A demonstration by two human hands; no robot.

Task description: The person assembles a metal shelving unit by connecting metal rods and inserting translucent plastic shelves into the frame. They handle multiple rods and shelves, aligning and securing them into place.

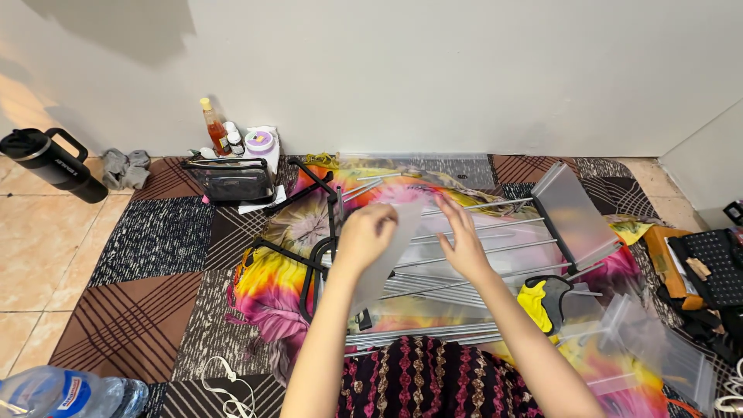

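Left hand [365, 232] curled, gripping the edge of a translucent frosted plastic panel [391, 251] held over thin silver metal rods [464, 255] on the tie-dye pink-yellow cloth [271, 286]. Right hand [463, 240], fingers spread flat, rests on the rods beside the panel.

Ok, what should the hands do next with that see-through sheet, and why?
Probably lower the sheet flat onto the rods. The left hand grips its upper edge and tilts it up, while the right hand rests open on it, not gripping. More sheets of the same kind lie to the right, so this one seems to be getting set in place.
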